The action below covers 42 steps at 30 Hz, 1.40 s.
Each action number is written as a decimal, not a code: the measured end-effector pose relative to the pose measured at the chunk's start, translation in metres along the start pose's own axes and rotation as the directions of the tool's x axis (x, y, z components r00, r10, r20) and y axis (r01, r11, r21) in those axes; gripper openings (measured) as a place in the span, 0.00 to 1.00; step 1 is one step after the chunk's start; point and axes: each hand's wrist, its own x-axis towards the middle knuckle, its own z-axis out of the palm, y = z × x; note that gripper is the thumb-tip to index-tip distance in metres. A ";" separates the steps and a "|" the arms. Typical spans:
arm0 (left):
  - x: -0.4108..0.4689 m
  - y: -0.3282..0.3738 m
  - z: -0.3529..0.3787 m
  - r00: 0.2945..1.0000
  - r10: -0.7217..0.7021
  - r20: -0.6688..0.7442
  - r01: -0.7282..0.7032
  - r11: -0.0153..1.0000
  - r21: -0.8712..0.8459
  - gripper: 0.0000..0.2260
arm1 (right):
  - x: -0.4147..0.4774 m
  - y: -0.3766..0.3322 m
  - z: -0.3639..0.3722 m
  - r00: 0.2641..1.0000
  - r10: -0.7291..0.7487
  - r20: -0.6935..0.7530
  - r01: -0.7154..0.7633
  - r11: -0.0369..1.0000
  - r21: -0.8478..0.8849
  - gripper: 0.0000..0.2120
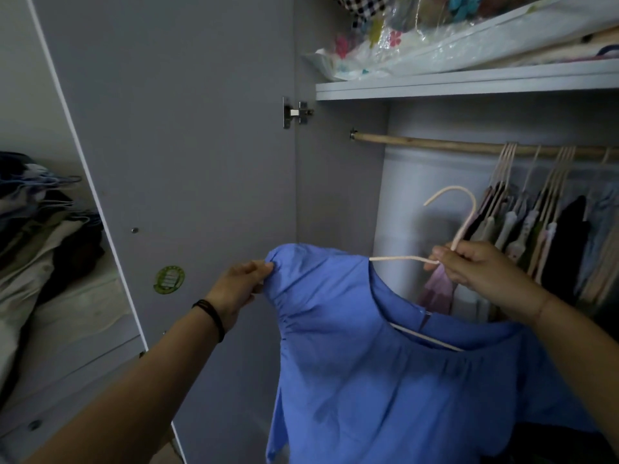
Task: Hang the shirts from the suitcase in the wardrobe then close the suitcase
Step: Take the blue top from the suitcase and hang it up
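A blue shirt (351, 356) hangs on a cream hanger (464, 209) in front of the open wardrobe. My right hand (475, 266) grips the hanger at the base of its hook, which points left, below the wooden rail (418, 141). My left hand (241, 286) pinches the shirt's left shoulder and holds it out to the left. The hanger's lower bar shows through the neckline. The suitcase is out of view.
Several garments (552, 236) hang on cream hangers at the right of the rail; its left part is bare. The grey wardrobe door (184, 145) stands open at left. Bagged bedding (435, 38) lies on the top shelf (469, 82). Piled clothes (37, 236) lie at far left.
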 end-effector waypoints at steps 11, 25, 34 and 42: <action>0.006 0.002 -0.001 0.917 0.344 -0.201 -0.079 0.651 0.755 0.19 | 0.010 -0.003 0.023 0.995 0.012 0.100 -0.013 1.000 0.016 0.14; -0.005 0.014 0.003 0.882 0.438 0.177 -0.472 0.806 0.356 0.06 | -0.001 0.022 -0.029 0.895 0.263 0.360 -0.233 0.964 -0.126 0.43; 0.004 0.017 -0.014 0.890 0.457 0.015 -0.434 0.835 0.338 0.08 | -0.035 0.082 -0.038 0.894 0.339 0.291 -0.393 0.907 0.149 0.47; 0.005 0.017 -0.015 0.894 0.446 0.028 -0.406 0.784 0.470 0.06 | -0.025 0.083 -0.044 0.967 0.026 -0.255 -0.013 0.999 0.052 0.11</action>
